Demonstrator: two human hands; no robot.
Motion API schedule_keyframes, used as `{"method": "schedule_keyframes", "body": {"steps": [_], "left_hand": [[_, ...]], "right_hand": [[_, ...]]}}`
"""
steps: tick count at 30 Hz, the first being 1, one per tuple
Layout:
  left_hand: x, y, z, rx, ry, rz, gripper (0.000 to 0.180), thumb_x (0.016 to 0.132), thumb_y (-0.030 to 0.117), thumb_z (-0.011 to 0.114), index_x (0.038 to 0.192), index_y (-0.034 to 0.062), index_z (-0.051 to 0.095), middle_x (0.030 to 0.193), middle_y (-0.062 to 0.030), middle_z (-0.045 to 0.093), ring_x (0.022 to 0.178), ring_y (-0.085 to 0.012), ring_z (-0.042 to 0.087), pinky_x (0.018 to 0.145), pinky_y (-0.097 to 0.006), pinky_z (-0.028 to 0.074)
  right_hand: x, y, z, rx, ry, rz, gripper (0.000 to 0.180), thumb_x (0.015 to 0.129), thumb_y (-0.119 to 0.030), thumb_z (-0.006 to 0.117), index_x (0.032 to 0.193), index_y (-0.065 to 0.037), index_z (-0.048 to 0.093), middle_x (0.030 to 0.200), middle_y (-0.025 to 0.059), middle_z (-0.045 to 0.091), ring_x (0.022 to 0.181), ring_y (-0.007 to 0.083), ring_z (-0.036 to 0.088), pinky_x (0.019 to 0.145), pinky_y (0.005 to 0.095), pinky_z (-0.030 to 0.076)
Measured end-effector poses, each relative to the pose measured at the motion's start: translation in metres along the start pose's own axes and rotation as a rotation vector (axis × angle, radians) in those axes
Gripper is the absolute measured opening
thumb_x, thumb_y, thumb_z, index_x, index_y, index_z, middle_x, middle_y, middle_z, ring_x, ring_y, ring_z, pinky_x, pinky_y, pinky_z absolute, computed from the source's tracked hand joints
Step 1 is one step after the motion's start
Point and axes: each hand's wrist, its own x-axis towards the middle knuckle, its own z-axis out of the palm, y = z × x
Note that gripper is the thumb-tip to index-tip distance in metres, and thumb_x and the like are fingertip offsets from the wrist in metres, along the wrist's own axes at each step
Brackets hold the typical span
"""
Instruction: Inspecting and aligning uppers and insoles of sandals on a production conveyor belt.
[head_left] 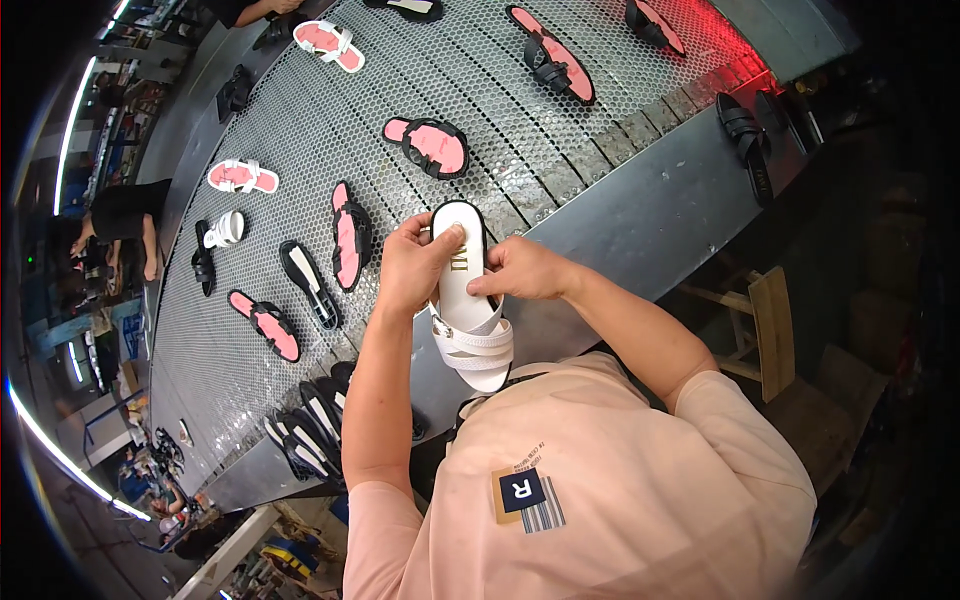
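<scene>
A white strappy sandal (472, 345) with a dark sole edge is held in front of my chest, its heel pointing away from me and its straps toward me. My left hand (412, 262) is closed around the heel end, with the thumb pressing on the white insole. My right hand (520, 270) grips the opposite side lower down, thumb on the insole near the straps. Gold lettering shows between the two thumbs. The fingers beneath the sole are hidden. Just beyond my left hand a black sandal with a pink insole (347, 240) lies on the metal mesh conveyor (300, 130).
Several black or white sandals with pink insoles, like this white one (243, 177), are spread over the mesh. Black sandals (303, 435) stand clustered at the near left edge. A black sandal (743, 145) rests on the metal ledge (640, 230) at right, above a wooden stool (765, 335). Co-workers (128, 225) are at the far side.
</scene>
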Motion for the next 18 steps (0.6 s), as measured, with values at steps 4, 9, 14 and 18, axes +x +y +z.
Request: {"method": "schedule_keyframes", "body": {"steps": [4, 9, 14, 18], "left_hand": [[0.002, 0.005, 0.006, 0.009, 0.022, -0.002, 0.039, 0.081, 0.010, 0.069, 0.111, -0.0079, 0.052, 0.084, -0.0103, 0.066, 0.067, -0.0129, 0.063, 0.057, -0.025, 0.051], [0.002, 0.009, 0.008, -0.022, -0.006, -0.052, 0.041, 0.082, 0.012, 0.069, 0.113, -0.0082, 0.050, 0.085, -0.0108, 0.066, 0.068, -0.0132, 0.063, 0.058, -0.025, 0.051], [-0.013, 0.000, -0.003, -0.011, -0.068, -0.073, 0.044, 0.087, 0.017, 0.063, 0.119, -0.0088, 0.048, 0.090, -0.0110, 0.066, 0.078, -0.0146, 0.064, 0.065, -0.029, 0.052], [-0.051, -0.038, -0.030, -0.397, -0.173, -0.182, 0.045, 0.091, 0.017, 0.056, 0.127, -0.0076, 0.044, 0.104, -0.0129, 0.064, 0.088, -0.0199, 0.064, 0.073, -0.036, 0.053]], "right_hand": [[0.001, 0.007, -0.003, 0.108, -0.016, -0.058, 0.022, 0.083, -0.018, 0.068, 0.092, 0.003, 0.066, 0.079, 0.0027, 0.065, 0.067, 0.0072, 0.058, 0.059, 0.0230, 0.046], [-0.002, 0.008, -0.005, 0.181, -0.032, -0.080, 0.022, 0.084, -0.019, 0.067, 0.091, 0.002, 0.067, 0.078, 0.0028, 0.065, 0.067, 0.0075, 0.058, 0.059, 0.0232, 0.047], [-0.010, 0.007, -0.014, 0.188, -0.015, -0.078, 0.022, 0.084, -0.018, 0.066, 0.091, 0.003, 0.067, 0.079, 0.0035, 0.065, 0.067, 0.0082, 0.059, 0.059, 0.0230, 0.048], [-0.015, 0.010, -0.029, 0.235, 0.045, -0.134, 0.023, 0.085, -0.015, 0.065, 0.098, 0.004, 0.066, 0.088, 0.0060, 0.067, 0.075, 0.0094, 0.061, 0.064, 0.0237, 0.050]]}}
